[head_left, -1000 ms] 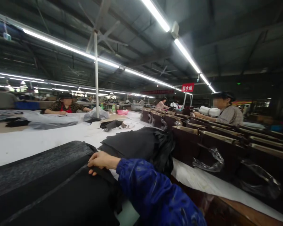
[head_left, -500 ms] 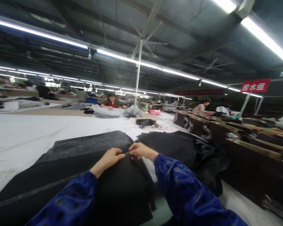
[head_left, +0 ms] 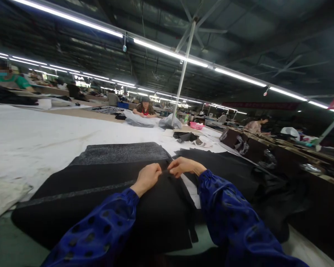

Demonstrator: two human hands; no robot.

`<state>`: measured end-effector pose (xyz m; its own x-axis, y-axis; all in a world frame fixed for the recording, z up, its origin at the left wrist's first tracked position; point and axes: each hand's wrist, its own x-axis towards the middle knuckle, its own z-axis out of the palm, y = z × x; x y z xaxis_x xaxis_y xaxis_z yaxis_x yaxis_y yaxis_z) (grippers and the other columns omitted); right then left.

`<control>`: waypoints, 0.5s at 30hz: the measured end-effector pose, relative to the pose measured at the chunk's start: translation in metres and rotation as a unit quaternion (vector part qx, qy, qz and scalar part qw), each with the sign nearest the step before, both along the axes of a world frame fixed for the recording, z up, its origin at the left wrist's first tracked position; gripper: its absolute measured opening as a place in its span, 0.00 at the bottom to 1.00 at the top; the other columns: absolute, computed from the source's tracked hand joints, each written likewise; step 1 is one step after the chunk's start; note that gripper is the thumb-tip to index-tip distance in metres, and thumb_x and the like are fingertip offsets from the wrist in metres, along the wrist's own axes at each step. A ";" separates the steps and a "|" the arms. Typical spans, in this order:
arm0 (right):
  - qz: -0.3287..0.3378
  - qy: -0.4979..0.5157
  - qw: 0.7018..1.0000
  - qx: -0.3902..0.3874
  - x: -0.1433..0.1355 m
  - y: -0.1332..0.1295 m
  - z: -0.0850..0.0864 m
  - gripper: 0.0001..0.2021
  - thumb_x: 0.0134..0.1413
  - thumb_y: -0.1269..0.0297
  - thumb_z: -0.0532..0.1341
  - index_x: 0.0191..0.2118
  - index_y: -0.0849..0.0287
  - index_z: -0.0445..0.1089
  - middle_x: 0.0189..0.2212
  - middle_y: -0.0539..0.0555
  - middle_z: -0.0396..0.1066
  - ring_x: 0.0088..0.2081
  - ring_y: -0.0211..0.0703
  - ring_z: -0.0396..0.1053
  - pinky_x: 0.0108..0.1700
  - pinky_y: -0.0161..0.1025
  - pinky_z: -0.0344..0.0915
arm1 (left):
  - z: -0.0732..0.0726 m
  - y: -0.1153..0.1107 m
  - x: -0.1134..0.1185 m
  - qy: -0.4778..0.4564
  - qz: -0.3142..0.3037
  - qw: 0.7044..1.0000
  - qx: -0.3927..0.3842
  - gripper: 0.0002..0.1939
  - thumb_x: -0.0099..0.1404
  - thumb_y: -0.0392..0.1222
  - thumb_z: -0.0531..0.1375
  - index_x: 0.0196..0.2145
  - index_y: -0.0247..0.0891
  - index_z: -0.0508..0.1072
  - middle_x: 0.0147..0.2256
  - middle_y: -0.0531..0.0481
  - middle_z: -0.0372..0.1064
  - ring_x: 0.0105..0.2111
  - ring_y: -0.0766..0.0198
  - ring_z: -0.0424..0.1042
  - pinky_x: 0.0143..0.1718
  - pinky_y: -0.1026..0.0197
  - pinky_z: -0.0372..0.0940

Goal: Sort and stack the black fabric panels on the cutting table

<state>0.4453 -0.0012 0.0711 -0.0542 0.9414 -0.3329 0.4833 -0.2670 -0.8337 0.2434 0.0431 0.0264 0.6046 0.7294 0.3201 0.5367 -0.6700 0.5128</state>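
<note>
Fabric (head_left: 105,211), black, lies in flat layers at the near side of the white table (head_left: 52,129), directly in front of the wearer. A wide speckled grey band (head_left: 122,152) runs along its far edge, and a narrow grey stripe (head_left: 83,192) crosses its left part. The right edge is uneven, with layers out of line.

Left hand (head_left: 148,177): fingers curled, thumb and fingertips drawn together on the fabric near its upper right edge. Right hand (head_left: 185,165): fingers bent and closed at the tips, pinching the fabric just beside the left hand's fingertips. The number of layers gripped cannot be told. Both arms wear blue sleeves (head_left: 231,211) with dark spots.

Right of the fabric, a black pile (head_left: 211,159) of loose sheets spreads over the table. Beyond that stands a row of dark brown panels (head_left: 250,148) with pale upper edges and clear plastic loops (head_left: 267,159) on their sides. A pale sheet (head_left: 5,193) lies at the left, above a green surface (head_left: 5,237).

Farther along the table: dark scraps (head_left: 186,136), a pink basin (head_left: 196,125), crumpled plastic (head_left: 140,119) and an upright pole (head_left: 183,78). A person (head_left: 145,108) sits behind the plastic, arms forward. More people are seen at left and right, partly blurred.
</note>
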 end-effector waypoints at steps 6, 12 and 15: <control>-0.021 -0.014 0.999 0.020 0.016 -0.002 0.011 0.12 0.42 0.68 0.68 0.36 0.65 0.73 0.25 0.50 0.71 0.25 0.31 0.68 0.29 0.29 0.69 | -0.003 0.001 -0.001 0.016 0.003 1.000 0.010 0.07 0.63 0.37 0.52 0.31 0.40 0.70 0.34 0.49 0.73 0.35 0.60 0.71 0.34 0.62 0.59; 0.058 -0.100 0.989 0.092 0.008 -0.006 0.012 0.11 0.47 0.69 0.63 0.39 0.65 0.74 0.26 0.50 0.69 0.26 0.32 0.66 0.28 0.29 0.66 | -0.004 0.000 0.000 0.033 -0.008 0.999 0.026 0.07 0.63 0.37 0.52 0.33 0.41 0.70 0.35 0.49 0.72 0.36 0.61 0.71 0.35 0.63 0.59; 0.103 -0.153 0.977 0.106 0.002 -0.005 0.011 0.11 0.49 0.70 0.60 0.40 0.65 0.74 0.26 0.50 0.70 0.27 0.34 0.67 0.29 0.30 0.66 | -0.005 -0.001 0.000 0.039 -0.015 0.998 0.039 0.07 0.64 0.36 0.51 0.33 0.41 0.69 0.36 0.50 0.72 0.37 0.61 0.71 0.36 0.62 0.59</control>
<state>0.4474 -0.0063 0.0821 -0.1787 0.9704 -0.1624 0.7443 0.0254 -0.6674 0.2429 0.0417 0.0216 0.6507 0.6857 0.3262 0.5526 -0.7223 0.4158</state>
